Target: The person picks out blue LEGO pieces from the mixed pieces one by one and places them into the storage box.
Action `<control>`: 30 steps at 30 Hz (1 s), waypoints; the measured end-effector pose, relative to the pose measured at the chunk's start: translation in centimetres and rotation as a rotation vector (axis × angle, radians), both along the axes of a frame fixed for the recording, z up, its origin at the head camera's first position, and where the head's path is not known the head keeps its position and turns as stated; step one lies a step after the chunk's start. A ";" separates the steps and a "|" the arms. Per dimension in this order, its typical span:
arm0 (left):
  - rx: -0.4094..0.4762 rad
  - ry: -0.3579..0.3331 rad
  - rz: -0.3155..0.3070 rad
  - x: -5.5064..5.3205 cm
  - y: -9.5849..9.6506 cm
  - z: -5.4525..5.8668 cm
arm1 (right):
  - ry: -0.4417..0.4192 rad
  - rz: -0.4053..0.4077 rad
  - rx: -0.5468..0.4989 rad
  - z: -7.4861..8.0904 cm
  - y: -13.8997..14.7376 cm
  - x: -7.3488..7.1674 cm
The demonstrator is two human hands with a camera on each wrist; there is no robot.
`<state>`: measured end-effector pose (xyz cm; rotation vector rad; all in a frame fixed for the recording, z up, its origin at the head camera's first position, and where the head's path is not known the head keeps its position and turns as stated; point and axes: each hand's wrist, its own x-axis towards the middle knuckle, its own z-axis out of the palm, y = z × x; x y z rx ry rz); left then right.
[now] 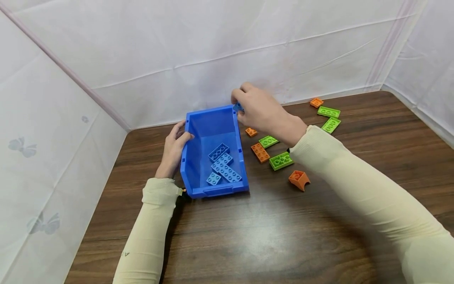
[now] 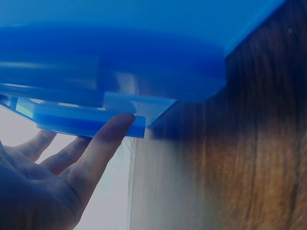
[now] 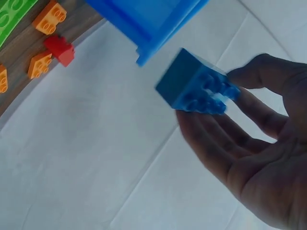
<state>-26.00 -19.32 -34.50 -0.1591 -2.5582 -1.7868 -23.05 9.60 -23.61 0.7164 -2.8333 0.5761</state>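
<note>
A blue plastic bin (image 1: 220, 138) stands on the table with several light-blue toy bricks (image 1: 228, 172) on its floor. My left hand (image 1: 172, 152) grips the bin's left side wall, thumb over the rim and fingers along the outside. In the left wrist view the thumb (image 2: 103, 148) lies against a blue rim. Beside the bin's back right corner, at rim height or above, my right hand (image 1: 262, 112) pinches a blue studded brick (image 3: 192, 86) between thumb and fingers. The head view shows only a small part of that brick, the hand covering the rest.
Right of the bin lie green bricks (image 1: 281, 161) and orange bricks (image 1: 260, 152). An orange curved brick (image 1: 299, 180) is nearest the front. Farther right, several more lie near the back edge. A red brick (image 3: 60, 50) shows in the right wrist view. A white cloth wall (image 1: 213, 47) stands behind.
</note>
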 end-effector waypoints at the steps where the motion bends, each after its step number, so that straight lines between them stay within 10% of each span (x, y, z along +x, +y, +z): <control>1: -0.003 0.000 -0.001 0.0 0.0 0.0 | 0.020 0.011 -0.011 0.0 -0.3 0.1; 14: 0.007 -0.005 0.023 0.6 -0.8 0.1 | 0.258 0.283 -0.057 -0.2 -5.2 0.5; 30: 0.041 0.006 0.025 0.9 -1.0 0.6 | 0.077 0.344 -0.045 -1.4 -8.5 0.4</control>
